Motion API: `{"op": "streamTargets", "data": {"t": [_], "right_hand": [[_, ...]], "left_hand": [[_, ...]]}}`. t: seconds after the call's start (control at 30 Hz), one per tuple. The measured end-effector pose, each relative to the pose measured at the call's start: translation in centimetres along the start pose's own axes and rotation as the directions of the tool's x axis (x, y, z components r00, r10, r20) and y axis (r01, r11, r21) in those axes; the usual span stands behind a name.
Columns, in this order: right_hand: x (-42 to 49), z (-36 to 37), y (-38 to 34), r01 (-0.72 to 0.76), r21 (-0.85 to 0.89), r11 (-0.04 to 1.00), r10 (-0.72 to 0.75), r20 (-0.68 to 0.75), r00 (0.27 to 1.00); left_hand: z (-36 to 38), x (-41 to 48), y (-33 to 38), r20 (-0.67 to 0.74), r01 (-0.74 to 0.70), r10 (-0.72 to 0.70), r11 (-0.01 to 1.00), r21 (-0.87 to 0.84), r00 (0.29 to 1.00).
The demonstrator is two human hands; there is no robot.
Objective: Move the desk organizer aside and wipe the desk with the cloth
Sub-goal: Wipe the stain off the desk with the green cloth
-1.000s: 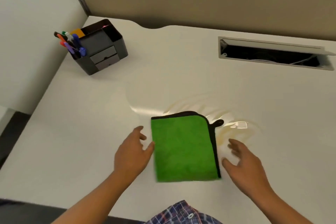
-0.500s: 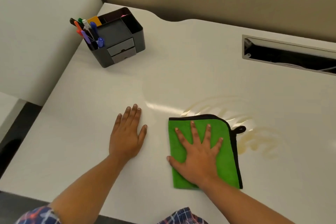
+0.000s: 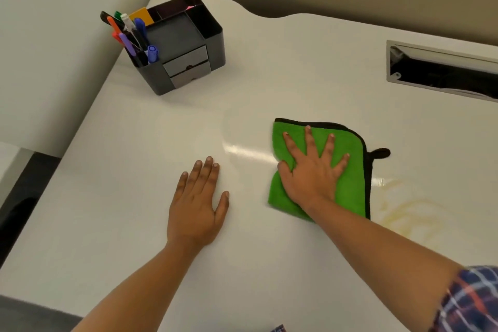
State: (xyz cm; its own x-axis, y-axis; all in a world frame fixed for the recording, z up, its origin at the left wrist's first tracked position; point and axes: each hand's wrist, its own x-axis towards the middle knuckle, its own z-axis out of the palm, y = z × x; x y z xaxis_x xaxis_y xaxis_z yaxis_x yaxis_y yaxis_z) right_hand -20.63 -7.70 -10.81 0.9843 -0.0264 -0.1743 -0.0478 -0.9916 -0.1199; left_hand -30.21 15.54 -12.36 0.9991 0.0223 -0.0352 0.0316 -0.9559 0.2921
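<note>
A folded green cloth (image 3: 353, 188) with a black edge and hanging loop lies on the white desk (image 3: 129, 175), right of centre. My right hand (image 3: 312, 170) presses flat on it with the fingers spread, and the thumb bunches its left edge. Flat on the bare desk to the left of the cloth rests my left hand (image 3: 196, 202), holding nothing. The black desk organizer (image 3: 186, 43), with small drawers and several coloured pens, stands at the far left corner. Yellowish smears (image 3: 404, 213) show just right of the cloth.
A recessed cable slot (image 3: 442, 73) with a metal frame is set into the desk at the far right. Partition walls (image 3: 54, 35) close off the left side and back. The desk's left edge drops to a dark floor.
My right hand came down onto the cloth and slid it away from me across the smears; the streaks beyond the cloth are gone. My left hand settled flat on the desk.
</note>
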Motion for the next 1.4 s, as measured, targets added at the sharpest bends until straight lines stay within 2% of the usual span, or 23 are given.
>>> {"op": "streamTargets", "data": {"t": [0.1, 0.17, 0.3, 0.37, 0.4, 0.53, 0.6, 0.8, 0.87, 1.0, 1.1, 1.2, 1.3, 1.4], "right_hand": [[-0.5, 0.0, 0.4, 0.105, -0.021, 0.994, -0.105, 0.012, 0.994], [-2.4, 0.1, 0.8, 0.234, -0.031, 0.972, -0.234, 0.020, 0.972], [-9.4, 1.8, 0.8, 0.495, -0.030, 0.869, -0.494, 0.021, 0.869], [-11.1, 2.3, 1.4, 0.579, -0.054, 0.814, -0.577, 0.047, 0.815], [-10.9, 2.1, 1.9, 0.584, -0.070, 0.809, -0.581, 0.055, 0.812], [-9.1, 0.8, 2.2, 0.420, -0.112, 0.901, -0.414, 0.074, 0.908], [-9.2, 1.1, 1.6, 0.417, -0.124, 0.900, -0.410, 0.079, 0.908], [-6.6, 1.3, -0.9, 0.532, -0.107, 0.840, -0.532, 0.033, 0.846], [-3.7, 1.0, -2.6, 0.499, -0.098, 0.861, -0.500, 0.016, 0.866], [4.8, -1.0, -6.2, 0.318, -0.046, 0.947, -0.318, 0.012, 0.948], [7.3, -1.2, -7.0, 0.333, -0.069, 0.940, -0.329, 0.064, 0.942], [3.6, -0.6, -5.3, 0.429, -0.099, 0.898, -0.424, 0.068, 0.903], [-3.5, 0.2, -2.1, 0.468, -0.051, 0.882, -0.466, 0.047, 0.883], [-10.9, 1.3, 2.0, 0.497, -0.025, 0.867, -0.493, 0.090, 0.865]], "left_hand": [[0.0, 0.0, -0.1, -0.015, -0.002, 0.002, 1.000, -0.009, 1.000], [0.0, 0.0, 0.0, -0.015, -0.007, 0.007, 1.000, -0.017, 1.000], [-0.2, 0.0, 0.0, -0.012, 0.001, -0.002, 1.000, -0.027, 1.000], [-0.2, 0.0, 0.0, -0.008, 0.002, -0.003, 1.000, -0.031, 1.000], [-0.3, -0.1, 0.0, -0.004, 0.000, 0.000, 0.999, -0.035, 1.000], [-0.3, 0.1, 0.0, -0.010, -0.004, 0.003, 0.999, -0.048, 1.000], [-0.2, 0.0, 0.0, -0.013, 0.001, -0.002, 0.999, -0.052, 1.000], [0.3, 0.1, -0.2, -0.004, -0.014, 0.014, 1.000, -0.018, 1.000], [0.2, 0.1, -0.2, 0.000, -0.008, 0.008, 1.000, -0.018, 1.000], [-0.1, 0.2, 0.0, -0.011, -0.010, 0.010, 1.000, -0.018, 1.000], [-0.1, 0.0, 0.1, -0.011, -0.001, 0.000, 1.000, -0.017, 1.000], [-0.3, 0.0, -0.1, 0.005, 0.003, -0.003, 1.000, -0.026, 1.000], [-0.5, -0.1, 0.2, -0.001, 0.005, -0.005, 1.000, -0.023, 1.000], [-0.5, 0.0, 0.5, -0.001, 0.005, -0.005, 1.000, 0.030, 1.000]]}}
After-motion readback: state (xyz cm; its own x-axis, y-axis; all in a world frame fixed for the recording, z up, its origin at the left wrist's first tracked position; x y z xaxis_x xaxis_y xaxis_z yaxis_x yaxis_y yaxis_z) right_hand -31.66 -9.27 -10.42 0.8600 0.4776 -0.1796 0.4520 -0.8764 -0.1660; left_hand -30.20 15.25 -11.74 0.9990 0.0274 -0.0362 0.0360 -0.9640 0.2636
